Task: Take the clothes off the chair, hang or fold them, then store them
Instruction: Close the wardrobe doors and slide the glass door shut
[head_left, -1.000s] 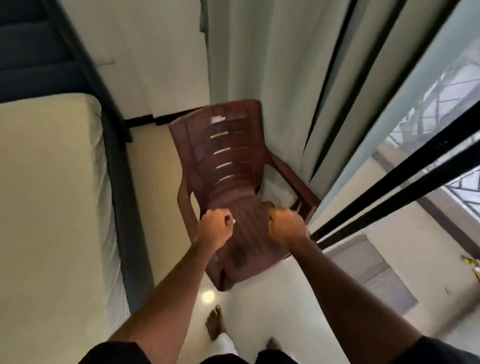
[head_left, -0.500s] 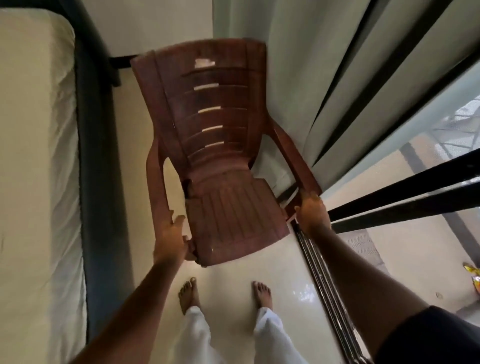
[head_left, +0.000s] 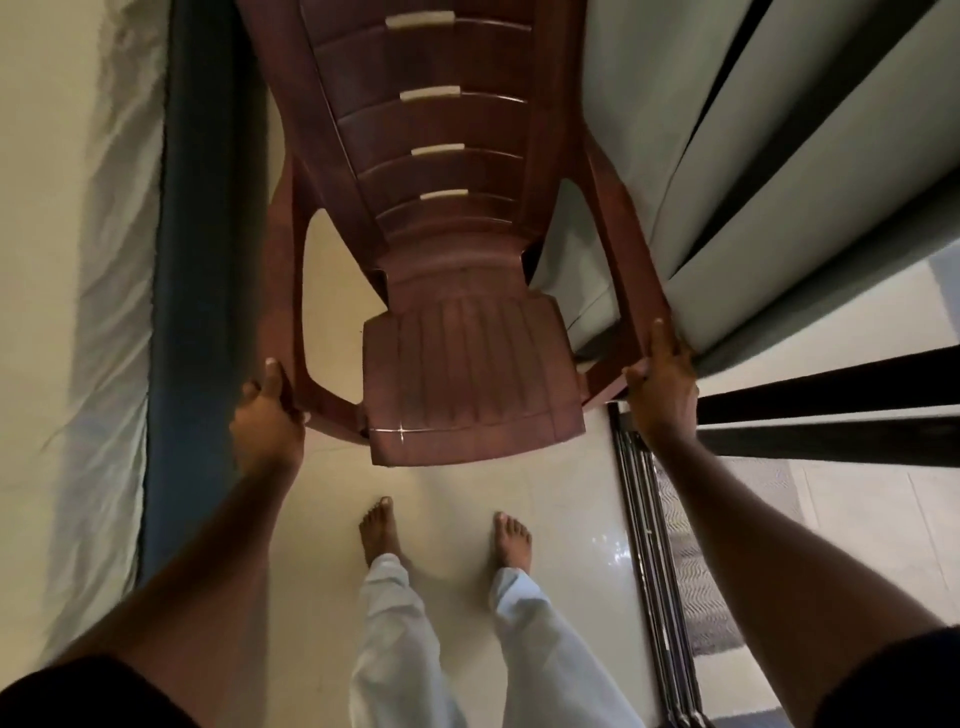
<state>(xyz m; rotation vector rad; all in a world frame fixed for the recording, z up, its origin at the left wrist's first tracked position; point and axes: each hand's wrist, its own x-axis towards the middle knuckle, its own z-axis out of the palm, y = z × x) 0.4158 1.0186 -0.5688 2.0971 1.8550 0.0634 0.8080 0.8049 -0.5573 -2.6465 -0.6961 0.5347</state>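
Head view, looking steeply down. Brown plastic armchair (head_left: 467, 332) in the middle, seat bare, slatted back running up to the top edge. Left hand (head_left: 267, 415) gripping the front end of the left armrest, thumb on top, fingers curled under. Right hand (head_left: 662, 387) gripping the front end of the right armrest, fingers wrapped around its outer side. No clothes visible on the chair. Cannot tell whether the legs touch the floor. Mattress (head_left: 67, 260) with pale sheet on the left, its dark blue edge just beside the left armrest. Grey-green curtain (head_left: 727, 182) on the right, touching the right armrest. Two bare feet (head_left: 511, 540) on glossy cream floor tiles (head_left: 452, 499) below the seat, in light trousers (head_left: 395, 623). Dark sliding door track (head_left: 649, 545) near the right foot.
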